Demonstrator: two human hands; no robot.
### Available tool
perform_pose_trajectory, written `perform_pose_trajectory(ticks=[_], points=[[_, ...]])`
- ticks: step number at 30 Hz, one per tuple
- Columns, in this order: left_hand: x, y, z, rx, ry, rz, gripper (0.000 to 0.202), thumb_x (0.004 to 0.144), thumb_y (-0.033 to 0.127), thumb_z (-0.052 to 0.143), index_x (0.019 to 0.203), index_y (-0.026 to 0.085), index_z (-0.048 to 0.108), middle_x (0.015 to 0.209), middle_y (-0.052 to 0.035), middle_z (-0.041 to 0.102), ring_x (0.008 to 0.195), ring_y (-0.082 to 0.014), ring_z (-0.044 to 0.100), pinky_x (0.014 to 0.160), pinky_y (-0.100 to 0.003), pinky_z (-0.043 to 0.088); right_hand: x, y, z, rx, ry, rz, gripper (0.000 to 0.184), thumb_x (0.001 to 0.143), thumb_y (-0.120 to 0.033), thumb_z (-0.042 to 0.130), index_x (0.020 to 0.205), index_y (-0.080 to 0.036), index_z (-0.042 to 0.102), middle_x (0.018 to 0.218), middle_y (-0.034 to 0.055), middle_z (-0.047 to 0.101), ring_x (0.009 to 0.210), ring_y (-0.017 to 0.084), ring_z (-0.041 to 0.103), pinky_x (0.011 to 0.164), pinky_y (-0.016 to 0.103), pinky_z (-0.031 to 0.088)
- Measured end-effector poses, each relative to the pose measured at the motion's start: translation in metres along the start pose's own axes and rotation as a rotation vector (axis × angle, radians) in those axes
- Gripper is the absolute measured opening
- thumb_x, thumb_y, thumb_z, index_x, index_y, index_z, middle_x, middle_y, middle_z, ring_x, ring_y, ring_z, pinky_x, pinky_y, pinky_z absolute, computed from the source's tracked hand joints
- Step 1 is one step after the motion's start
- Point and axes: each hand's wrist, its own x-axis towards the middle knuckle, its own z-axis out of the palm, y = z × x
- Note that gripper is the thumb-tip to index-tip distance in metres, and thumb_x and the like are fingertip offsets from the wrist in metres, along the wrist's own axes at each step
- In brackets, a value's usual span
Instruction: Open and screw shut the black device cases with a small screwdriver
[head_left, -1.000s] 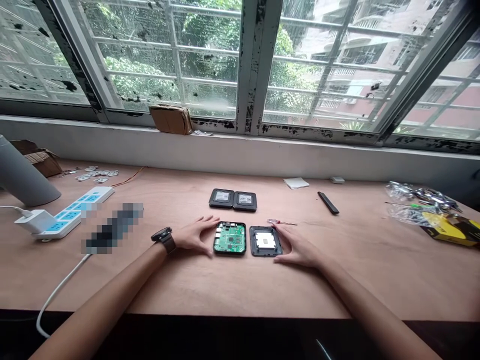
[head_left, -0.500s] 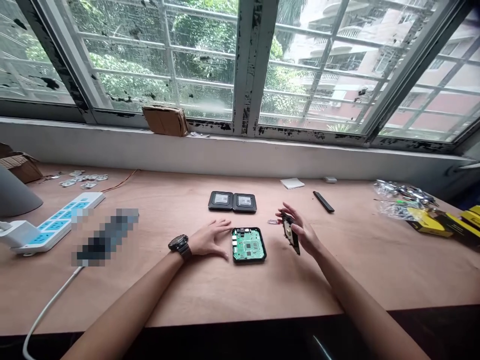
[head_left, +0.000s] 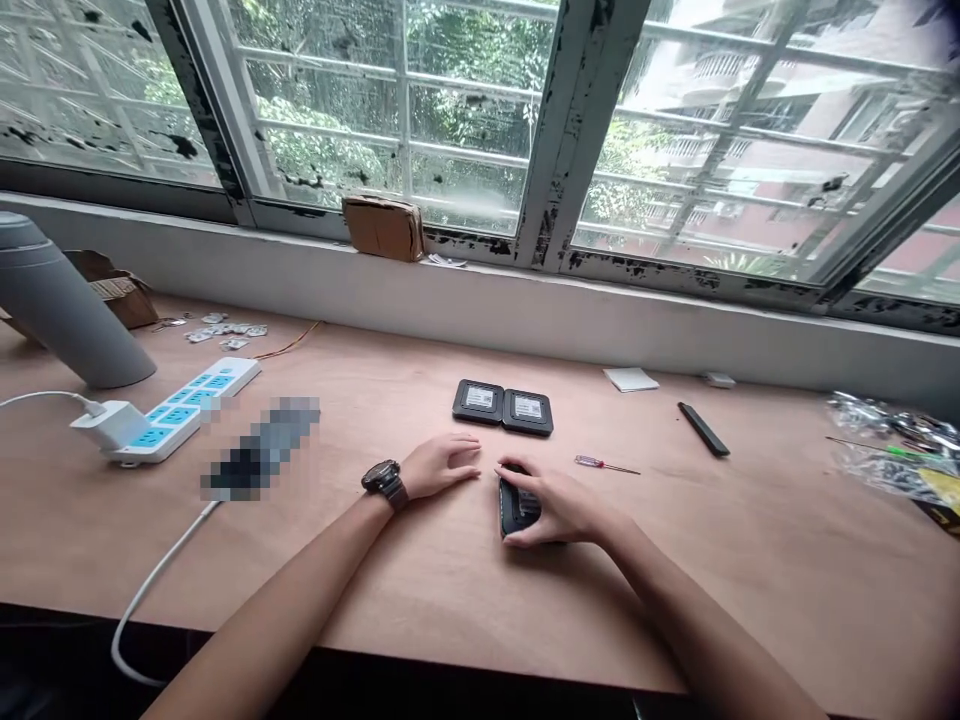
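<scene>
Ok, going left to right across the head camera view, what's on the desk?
White power strip, left hand, right hand on a black case, red-handled screwdriver, flat black bar, crumpled plastic bags.

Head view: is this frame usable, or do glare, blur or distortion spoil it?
In the head view, the wide lens bows and tilts the window frame; daylight washes out the building outside; a pixelated patch hides something on the tabletop; the right hand looks sharp, with a soft shadow below.
</scene>
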Motion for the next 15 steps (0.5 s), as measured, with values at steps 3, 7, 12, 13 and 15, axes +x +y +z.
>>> perform_pose_trajectory(ticks=[3,7,12,13,15], points=[[-0.0001,0.0000,0.0007,-0.006,-0.003,0.008,0.049,0.094,0.052,0.065,0.132,0.022,0.065,0.141,-0.0077,0.062,0.134,-0.0264,0.054,0.114,-0.040,0.041,-0.0028,0.0051,0.0046,-0.029,-0.003,-0.003,0.097,0.072,-0.063,0.079,0.152,-0.020,0.045,0.157,0.0191,0.041,0.140,0.041,0.043,0.113,0.053,0.041],[-0.0007,0.0008,0.0008,0.000,-0.009,0.020,0.047,0.094,0.050,0.065,0.132,0.023,0.065,0.142,-0.0072,0.061,0.134,-0.0259,0.054,0.115,-0.040,0.041,-0.0042,0.0076,0.0063,-0.019,0.002,0.009,0.098,0.074,-0.067,0.076,0.154,-0.020,0.043,0.158,0.0195,0.040,0.141,0.042,0.042,0.114,0.056,0.039],[-0.0019,0.0016,0.0008,0.013,-0.015,0.015,0.048,0.095,0.052,0.063,0.134,0.023,0.064,0.143,-0.0071,0.060,0.136,-0.0265,0.052,0.115,-0.041,0.040,-0.0046,0.0047,0.0034,-0.002,-0.015,0.014,0.099,0.075,-0.070,0.073,0.155,-0.022,0.042,0.159,0.0177,0.039,0.142,0.042,0.042,0.115,0.055,0.039],[-0.0021,0.0016,0.0007,0.016,-0.016,0.016,0.049,0.095,0.052,0.063,0.134,0.023,0.063,0.143,-0.0072,0.060,0.136,-0.0267,0.051,0.115,-0.041,0.040,-0.0048,0.0042,0.0026,0.003,-0.016,0.014,0.099,0.074,-0.071,0.074,0.155,-0.022,0.042,0.159,0.0172,0.039,0.142,0.042,0.042,0.115,0.055,0.039],[-0.0022,0.0014,0.0004,0.027,-0.017,0.013,0.050,0.095,0.053,0.062,0.135,0.024,0.063,0.143,-0.0070,0.060,0.137,-0.0270,0.050,0.115,-0.041,0.039,-0.0053,0.0041,0.0014,0.011,-0.021,0.015,0.100,0.073,-0.072,0.074,0.155,-0.023,0.041,0.159,0.0167,0.039,0.142,0.042,0.042,0.116,0.055,0.038]])
